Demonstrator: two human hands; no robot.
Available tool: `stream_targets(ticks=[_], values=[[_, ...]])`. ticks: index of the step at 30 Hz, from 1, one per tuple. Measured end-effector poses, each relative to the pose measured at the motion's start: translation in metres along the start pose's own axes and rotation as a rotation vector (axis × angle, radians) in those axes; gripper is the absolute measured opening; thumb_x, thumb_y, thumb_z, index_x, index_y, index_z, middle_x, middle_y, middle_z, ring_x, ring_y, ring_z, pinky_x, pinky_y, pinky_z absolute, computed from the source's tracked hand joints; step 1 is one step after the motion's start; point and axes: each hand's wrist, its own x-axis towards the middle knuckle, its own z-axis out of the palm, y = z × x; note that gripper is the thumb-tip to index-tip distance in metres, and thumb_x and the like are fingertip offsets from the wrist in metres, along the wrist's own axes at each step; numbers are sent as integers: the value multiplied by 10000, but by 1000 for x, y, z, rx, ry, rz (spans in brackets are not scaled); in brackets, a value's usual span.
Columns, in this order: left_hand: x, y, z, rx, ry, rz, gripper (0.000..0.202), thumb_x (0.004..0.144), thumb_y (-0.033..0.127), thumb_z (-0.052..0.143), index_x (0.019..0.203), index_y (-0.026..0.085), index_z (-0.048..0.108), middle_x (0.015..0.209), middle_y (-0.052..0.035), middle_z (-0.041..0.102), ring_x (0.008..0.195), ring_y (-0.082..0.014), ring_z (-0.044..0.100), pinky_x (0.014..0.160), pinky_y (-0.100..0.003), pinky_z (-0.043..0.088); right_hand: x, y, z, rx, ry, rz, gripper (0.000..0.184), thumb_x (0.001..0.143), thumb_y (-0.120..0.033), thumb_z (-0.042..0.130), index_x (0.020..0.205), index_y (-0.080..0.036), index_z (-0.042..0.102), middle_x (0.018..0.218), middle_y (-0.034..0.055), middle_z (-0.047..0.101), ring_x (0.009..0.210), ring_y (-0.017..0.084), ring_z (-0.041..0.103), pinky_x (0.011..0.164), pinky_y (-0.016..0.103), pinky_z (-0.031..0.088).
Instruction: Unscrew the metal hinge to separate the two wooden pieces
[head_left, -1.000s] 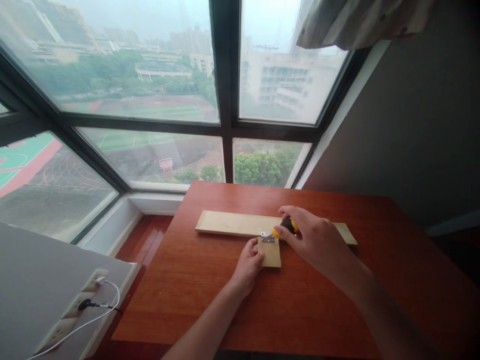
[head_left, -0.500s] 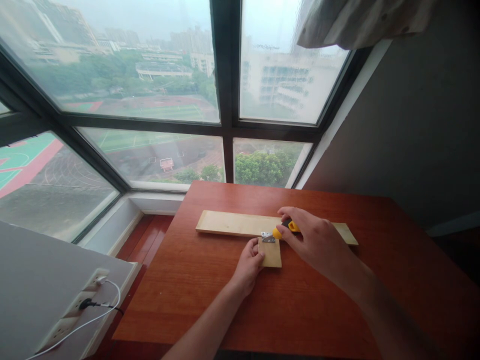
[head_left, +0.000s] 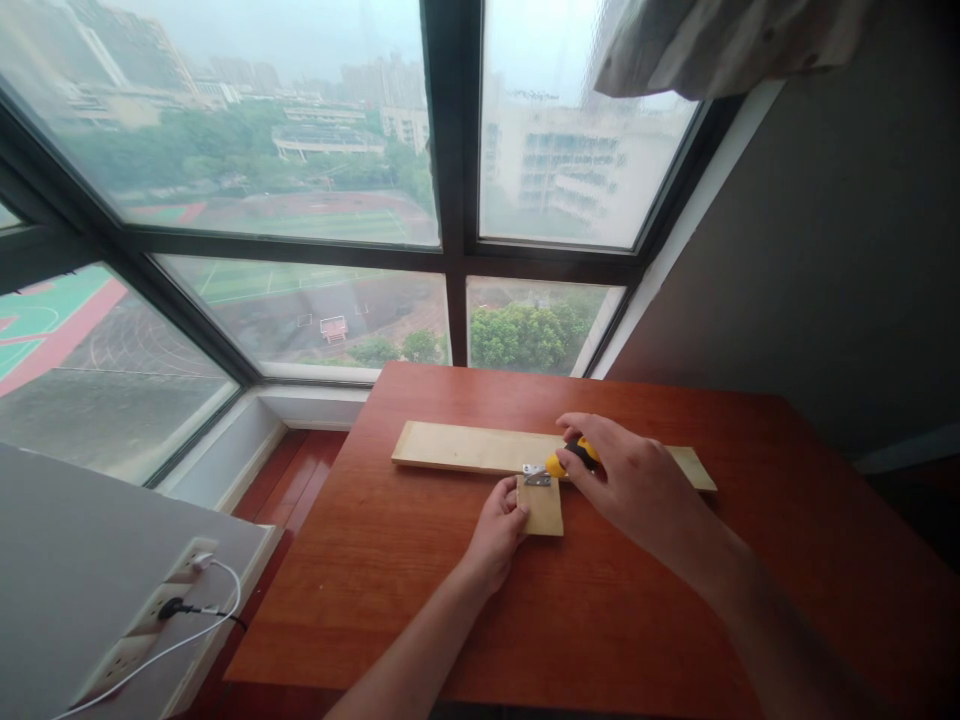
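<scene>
A long pale wooden board (head_left: 465, 447) lies across the red-brown table (head_left: 420, 580). A small wooden block (head_left: 544, 510) butts against its near edge, with a small metal hinge (head_left: 535, 473) spanning the joint. My right hand (head_left: 637, 490) is closed around a yellow-and-black screwdriver (head_left: 571, 459) whose tip points at the hinge. My left hand (head_left: 496, 530) grips the left side of the small block, fingers curled against it.
A large window (head_left: 315, 200) and its sill lie beyond the table's far edge. At lower left a white power strip (head_left: 150, 620) with a white cable plugged in sits on a grey surface. A grey wall stands to the right.
Almost nothing differs; my right hand shifts very slightly on the screwdriver handle while my left hand stays on the block.
</scene>
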Motion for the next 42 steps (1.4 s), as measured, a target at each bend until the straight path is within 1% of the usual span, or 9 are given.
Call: stream_targets(ticks=[5, 11, 14, 18, 24, 27, 31, 37, 42], values=[[1, 0, 0, -2, 10, -10, 529, 633, 223, 780, 1115, 172, 568, 936, -64, 692, 749, -158, 631, 695, -259, 477, -2, -3, -6, 3, 11, -74, 423, 810, -180, 522, 1232, -212, 504, 1178, 79, 652, 1015, 229, 640, 812, 348, 511], [1, 0, 0, -3, 0, -5, 516, 659, 208, 757, 1131, 173, 551, 997, -81, 691, 797, -168, 638, 723, -263, 479, 0, -2, -2, -78, 25, 16, 302, 914, -378, 497, 1178, -239, 547, 1117, 56, 687, 854, 228, 687, 679, 340, 509], [1, -1, -1, 0, -5, -4, 518, 662, 213, 758, 1134, 172, 550, 989, -79, 692, 788, -167, 637, 716, -261, 478, 0, -2, -2, -47, 25, 8, 294, 896, -286, 498, 1183, -237, 535, 1137, 47, 679, 882, 218, 681, 721, 340, 512], [2, -2, -2, -8, -19, 4, 513, 668, 212, 759, 1135, 168, 552, 974, -79, 690, 775, -163, 633, 706, -261, 480, -3, -4, -7, -12, 16, -76, 432, 811, -183, 527, 1241, -210, 494, 1207, 70, 639, 1050, 227, 628, 828, 344, 508], [2, -2, -2, 2, -15, -2, 517, 660, 230, 771, 1130, 180, 561, 987, -75, 695, 808, -177, 645, 729, -266, 478, 1, -1, -1, -64, 47, -1, 291, 917, -377, 495, 1154, -220, 560, 1115, 75, 684, 897, 239, 683, 704, 347, 525], [2, -2, -2, 3, -6, -4, 533, 646, 234, 779, 1130, 180, 562, 965, -71, 695, 783, -173, 643, 710, -262, 475, 1, 0, 0, -10, 45, -17, 269, 897, -281, 488, 1151, -222, 557, 1111, 71, 682, 908, 224, 681, 736, 344, 528], [2, -2, -2, 3, 3, -4, 534, 637, 233, 785, 1124, 182, 571, 945, -64, 697, 759, -166, 638, 703, -262, 475, -2, -1, -5, 48, 45, -91, 437, 796, -173, 522, 1230, -218, 504, 1178, 84, 647, 1047, 231, 631, 839, 355, 516], [2, -2, -2, 4, -13, 0, 526, 658, 226, 770, 1139, 175, 564, 1002, -88, 697, 821, -188, 650, 727, -273, 482, 0, 0, -1, -27, 29, -13, 301, 907, -367, 507, 1173, -234, 546, 1121, 63, 684, 891, 234, 682, 730, 350, 522], [2, -1, -1, 4, -11, 1, 541, 645, 240, 780, 1136, 176, 562, 992, -86, 698, 790, -179, 646, 707, -264, 480, -1, -2, -4, 9, 14, -32, 341, 849, -223, 512, 1189, -228, 534, 1149, 59, 672, 904, 218, 672, 767, 340, 511]])
